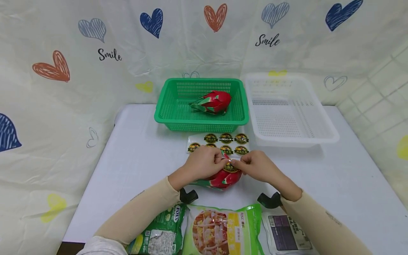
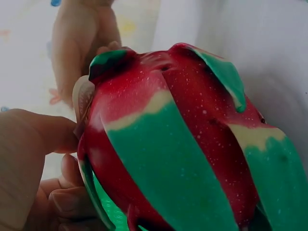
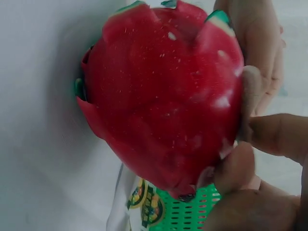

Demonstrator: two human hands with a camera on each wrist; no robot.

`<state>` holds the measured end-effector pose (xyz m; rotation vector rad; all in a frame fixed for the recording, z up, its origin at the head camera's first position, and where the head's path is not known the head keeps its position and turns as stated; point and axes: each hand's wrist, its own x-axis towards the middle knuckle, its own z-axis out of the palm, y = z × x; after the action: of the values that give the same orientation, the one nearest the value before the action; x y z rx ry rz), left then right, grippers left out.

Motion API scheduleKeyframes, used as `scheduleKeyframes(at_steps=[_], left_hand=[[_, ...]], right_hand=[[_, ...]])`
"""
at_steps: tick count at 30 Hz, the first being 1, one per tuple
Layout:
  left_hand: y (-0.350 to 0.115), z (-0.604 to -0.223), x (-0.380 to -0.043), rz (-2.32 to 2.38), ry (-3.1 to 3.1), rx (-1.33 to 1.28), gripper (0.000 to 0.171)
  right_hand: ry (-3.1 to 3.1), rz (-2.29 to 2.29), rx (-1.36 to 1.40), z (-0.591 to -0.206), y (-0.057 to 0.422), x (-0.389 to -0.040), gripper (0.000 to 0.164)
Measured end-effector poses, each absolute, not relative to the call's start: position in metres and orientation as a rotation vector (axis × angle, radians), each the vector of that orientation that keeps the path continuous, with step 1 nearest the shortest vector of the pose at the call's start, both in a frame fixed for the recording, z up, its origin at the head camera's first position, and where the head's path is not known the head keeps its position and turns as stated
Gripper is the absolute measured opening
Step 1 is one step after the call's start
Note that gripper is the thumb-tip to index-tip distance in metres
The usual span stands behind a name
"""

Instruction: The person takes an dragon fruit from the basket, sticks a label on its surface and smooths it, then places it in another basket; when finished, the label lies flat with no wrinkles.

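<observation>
A red dragon fruit (image 1: pixel 223 180) with green-tipped scales lies on the white table between my hands. On its upper side is a round black-and-gold sticker (image 1: pixel 231 168), seen edge-on in the left wrist view along the fruit's side. My left hand (image 1: pixel 205 162) pinches the sticker's upper edge, its thumb meeting the right thumb there. My right hand (image 1: pixel 259 165) pinches the same sticker from the other side, its fingertips close against the fruit. Just behind the hands lies a sheet of matching stickers (image 1: pixel 217 138), partly covered by the left hand.
A green basket (image 1: pixel 204 127) at the back holds another dragon fruit (image 1: pixel 217 102). To its right stands a white plastic basket (image 1: pixel 296 141). Along the front edge lie a green packet (image 1: pixel 164 232), a large food bag (image 1: pixel 223 232) and a white-and-purple packet (image 1: pixel 287 232).
</observation>
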<state>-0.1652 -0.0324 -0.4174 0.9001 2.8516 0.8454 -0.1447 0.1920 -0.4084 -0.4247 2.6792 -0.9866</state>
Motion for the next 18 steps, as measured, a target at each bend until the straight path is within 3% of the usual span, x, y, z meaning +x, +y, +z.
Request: scheduleKeyframes(at_steps=[6, 18], left_hand=[[-0.033, -0.4179, -0.1684, 0.9, 2.79, 0.933, 0.039], [-0.0349, -0.4179, -0.1679, 0.904, 2.744, 0.913, 0.041]], right_hand=[[2.685, -0.929, -0.34, -0.4105, 0.185, -0.1515, 0.064], [2.634, -0.989, -0.49, -0.4106, 0.193, -0.147, 0.051]])
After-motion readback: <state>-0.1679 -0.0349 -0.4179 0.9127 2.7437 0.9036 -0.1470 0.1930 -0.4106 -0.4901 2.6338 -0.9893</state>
